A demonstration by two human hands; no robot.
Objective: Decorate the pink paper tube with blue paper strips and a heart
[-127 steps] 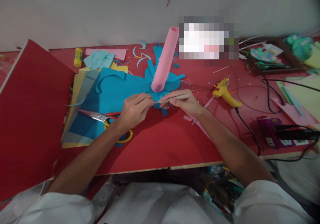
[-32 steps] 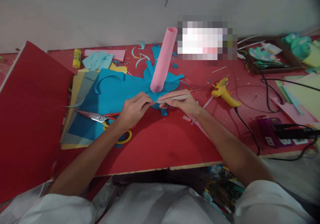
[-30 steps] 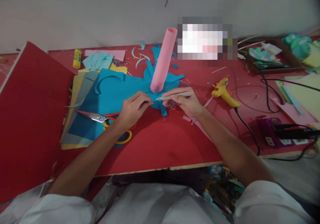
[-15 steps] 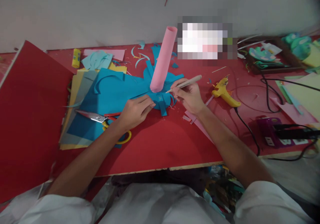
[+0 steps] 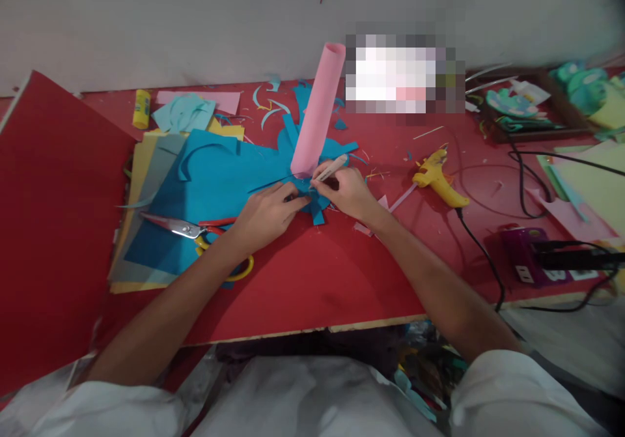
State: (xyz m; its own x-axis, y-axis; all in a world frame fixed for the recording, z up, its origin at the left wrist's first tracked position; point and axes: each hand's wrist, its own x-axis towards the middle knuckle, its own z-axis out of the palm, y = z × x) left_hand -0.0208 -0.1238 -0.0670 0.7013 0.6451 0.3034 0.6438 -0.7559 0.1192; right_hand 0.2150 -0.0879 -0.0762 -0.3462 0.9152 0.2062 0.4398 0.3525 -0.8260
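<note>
A pale pen-like tool (image 5: 333,167) is gripped in my right hand (image 5: 350,193), its tip down at the foot of a rolled pink paper tube (image 5: 319,105). The tube stands slightly tilted on a blue paper cut-out with strips (image 5: 318,215). Close to that tip, the thumb and fingers of my left hand (image 5: 266,215) are pinched together over the cut-out's front edge; what lies between them, if anything, is hidden. Beneath my left forearm are scissors (image 5: 188,228) with red and yellow handles, resting on a large blue sheet (image 5: 219,180).
A yellow glue gun (image 5: 439,180) with a black cord lies to the right, beyond it a purple box (image 5: 525,258). A glue stick (image 5: 141,109) stands at back left, near paper scraps (image 5: 183,114). A red board (image 5: 58,228) rises at left; a dark tray (image 5: 571,124) sits back right.
My right hand has moved left and slightly down with the pen-like tool, bringing its tip beside my left fingertips. My left fingertips have shifted slightly right.
</note>
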